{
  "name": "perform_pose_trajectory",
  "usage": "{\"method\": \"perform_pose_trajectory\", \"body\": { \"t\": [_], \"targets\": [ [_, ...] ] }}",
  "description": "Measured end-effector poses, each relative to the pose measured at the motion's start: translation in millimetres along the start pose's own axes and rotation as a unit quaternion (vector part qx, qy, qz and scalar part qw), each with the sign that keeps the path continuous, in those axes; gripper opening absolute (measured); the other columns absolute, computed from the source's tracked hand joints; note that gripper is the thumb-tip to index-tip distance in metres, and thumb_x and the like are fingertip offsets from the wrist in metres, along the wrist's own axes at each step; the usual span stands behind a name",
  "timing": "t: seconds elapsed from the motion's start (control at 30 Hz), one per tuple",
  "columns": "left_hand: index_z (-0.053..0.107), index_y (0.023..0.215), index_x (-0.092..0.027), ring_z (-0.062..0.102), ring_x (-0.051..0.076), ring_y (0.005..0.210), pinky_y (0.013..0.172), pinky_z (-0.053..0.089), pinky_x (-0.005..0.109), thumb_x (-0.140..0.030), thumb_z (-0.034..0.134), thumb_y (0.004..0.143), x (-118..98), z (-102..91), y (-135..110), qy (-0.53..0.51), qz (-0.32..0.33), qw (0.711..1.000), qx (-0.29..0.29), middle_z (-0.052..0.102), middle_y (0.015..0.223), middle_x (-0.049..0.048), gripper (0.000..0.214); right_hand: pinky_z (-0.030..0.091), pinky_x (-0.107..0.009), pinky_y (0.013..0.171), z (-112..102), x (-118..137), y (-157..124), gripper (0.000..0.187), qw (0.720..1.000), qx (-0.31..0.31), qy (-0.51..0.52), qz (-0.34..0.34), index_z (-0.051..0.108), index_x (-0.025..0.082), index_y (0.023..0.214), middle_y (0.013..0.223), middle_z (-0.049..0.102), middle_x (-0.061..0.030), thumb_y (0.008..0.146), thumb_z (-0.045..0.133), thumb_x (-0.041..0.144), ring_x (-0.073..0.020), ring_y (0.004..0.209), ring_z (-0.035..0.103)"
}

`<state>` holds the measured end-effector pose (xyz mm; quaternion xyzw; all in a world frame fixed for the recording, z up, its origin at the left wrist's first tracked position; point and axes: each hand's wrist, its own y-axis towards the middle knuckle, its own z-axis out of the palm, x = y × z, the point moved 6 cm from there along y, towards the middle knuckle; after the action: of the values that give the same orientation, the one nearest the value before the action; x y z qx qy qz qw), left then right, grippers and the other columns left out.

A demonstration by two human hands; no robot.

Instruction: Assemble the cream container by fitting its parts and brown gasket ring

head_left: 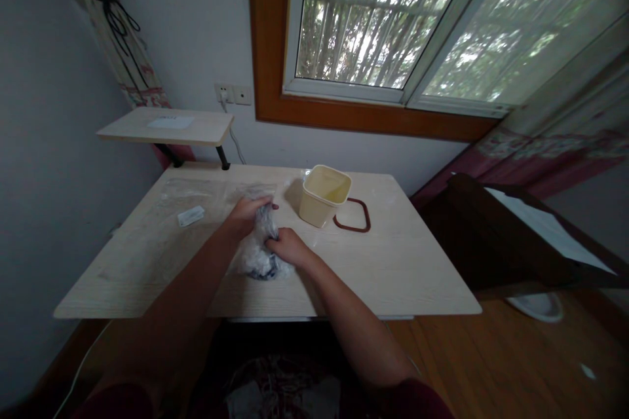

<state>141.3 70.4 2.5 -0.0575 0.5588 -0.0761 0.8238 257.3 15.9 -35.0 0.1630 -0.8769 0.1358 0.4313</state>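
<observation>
One desk (393,268) spans the work area. One raised shelf (201,127) stands over its far left corner on two visible posts (223,158). One cream bin (314,208) stands upright, open side up, right of the hands. One bundle of crumpled clear plastic (260,260), with dark material inside, is located on the near-centre of the desk between two hands. The left hand (244,216) has its fingers clamped on the bundle's upper end; the right hand (289,247) has its fingers clamped on its right side, lower down. One reddish-brown ring (367,216) lies flat just right of the bin. One white label (190,216) lies left of the left hand.
</observation>
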Motion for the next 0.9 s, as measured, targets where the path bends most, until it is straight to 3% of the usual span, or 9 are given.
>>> {"method": "perform_pose_trajectory", "body": {
  "t": [0.17,0.27,0.4,0.5,0.57,0.7,0.8,0.9],
  "targets": [
    [0.054,0.099,-0.022,0.042,0.002,0.041,0.061,0.052,0.02,-0.005,0.07,0.078,-18,-8.5,9,-0.173,0.011,0.982,-0.069,0.05,0.057,-0.0127,0.032,0.036,-0.023,0.059,-7,-3,-3,0.017,1.0,0.015,-0.015,0.012,0.071,0.016,0.073,0.065,0.066,-0.0008,0.082,0.058,0.023,-0.0152,0.064,0.059],
    [0.049,0.089,-0.022,0.029,0.001,0.036,0.043,0.033,0.011,-0.01,0.074,0.08,-31,-15.8,11,-0.192,0.01,0.977,-0.093,0.036,0.053,-0.0139,0.03,0.037,-0.022,0.06,-13,-6,-5,0.02,1.0,0.016,-0.019,0.01,0.071,0.017,0.074,0.065,0.066,-0.0001,0.085,0.056,0.025,-0.0147,0.065,0.06],
    [0.043,0.077,-0.021,0.022,0.002,0.035,0.037,0.015,0.014,-0.023,0.081,0.079,-49,-18.3,11,-0.185,0.051,0.979,-0.073,0.026,0.052,-0.0133,0.038,0.038,-0.023,0.063,-17,-7,-6,0.024,0.999,-0.007,-0.036,-0.002,0.069,0.018,0.075,0.066,0.064,0.0,0.09,0.053,0.027,-0.0153,0.067,0.058],
    [0.047,0.079,-0.021,0.021,0.002,0.036,0.037,0.012,0.015,-0.024,0.083,0.076,-66,-17.9,5,-0.174,0.111,0.976,-0.065,0.029,0.052,-0.013,0.036,0.042,-0.025,0.075,-20,-4,-6,0.019,0.997,-0.049,-0.053,-0.029,0.07,0.018,0.085,0.079,0.067,-0.0022,0.091,0.053,0.025,-0.0172,0.078,0.059],
    [0.051,0.081,-0.021,0.021,0.002,0.037,0.037,0.013,0.015,-0.02,0.082,0.075,-79,-17.0,-1,-0.168,0.161,0.971,-0.061,0.03,0.052,-0.0127,0.032,0.044,-0.03,0.088,-27,1,-8,0.018,0.988,-0.126,-0.056,-0.067,0.071,0.018,0.1,0.093,0.068,-0.0054,0.091,0.056,0.025,-0.0202,0.092,0.059],
    [0.053,0.086,-0.023,0.025,0.003,0.04,0.039,0.017,0.016,-0.018,0.079,0.077,-109,-21.0,-15,-0.162,0.295,0.935,-0.111,0.035,0.055,-0.0113,0.028,0.04,-0.04,0.107,-44,12,-22,0.044,0.949,-0.279,-0.015,-0.149,0.058,0.021,0.135,0.125,0.06,-0.0112,0.092,0.061,0.031,-0.0248,0.12,0.053],
    [0.052,0.098,-0.028,0.034,0.003,0.044,0.043,0.026,0.015,-0.017,0.08,0.075,-123,-19.4,-29,-0.148,0.386,0.899,-0.142,0.046,0.064,-0.0101,0.038,0.037,-0.045,0.112,-50,16,-29,0.047,0.934,-0.31,-0.005,-0.176,0.057,0.025,0.137,0.134,0.055,-0.0119,0.091,0.065,0.032,-0.0266,0.128,0.048],
    [0.053,0.107,-0.03,0.047,0.005,0.054,0.051,0.037,0.017,-0.017,0.084,0.07,-120,-6.4,-42,-0.084,0.411,0.9,-0.117,0.052,0.071,-0.0083,0.05,0.042,-0.043,0.106,-52,16,-32,0.038,0.932,-0.318,0.019,-0.172,0.063,0.026,0.129,0.122,0.059,-0.0104,0.092,0.065,0.032,-0.0256,0.118,0.053]
  ]
}}
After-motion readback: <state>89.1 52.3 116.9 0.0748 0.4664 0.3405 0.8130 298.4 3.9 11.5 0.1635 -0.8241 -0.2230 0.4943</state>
